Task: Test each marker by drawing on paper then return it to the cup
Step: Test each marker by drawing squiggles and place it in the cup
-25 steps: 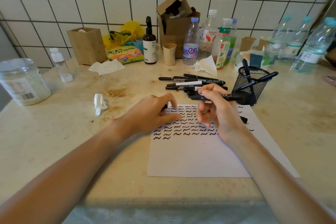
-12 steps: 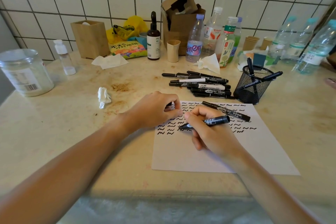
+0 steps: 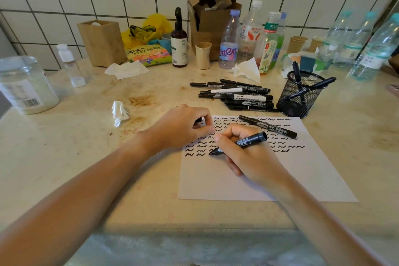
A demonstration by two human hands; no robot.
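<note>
Head view: right hand point(image 3: 248, 153) is gripping a black marker point(image 3: 239, 143) in a writing pinch, its tip touching the paper point(image 3: 269, 179) at the end of the lowest left squiggle row, while the left hand point(image 3: 183, 127) is curled at the sheet's top-left corner pinching a small dark piece — likely a cap, cannot tell. Paper's lower half is sitting blank, its bottom edge lying near the counter's point(image 3: 64, 168) front edge; another marker point(image 3: 267, 127) is lying across the top right of the sheet. Mesh cup point(image 3: 299, 95) is standing just beyond the top-right corner holding a few markers — a loose marker pile point(image 3: 237, 96) is lying just left of it.
</note>
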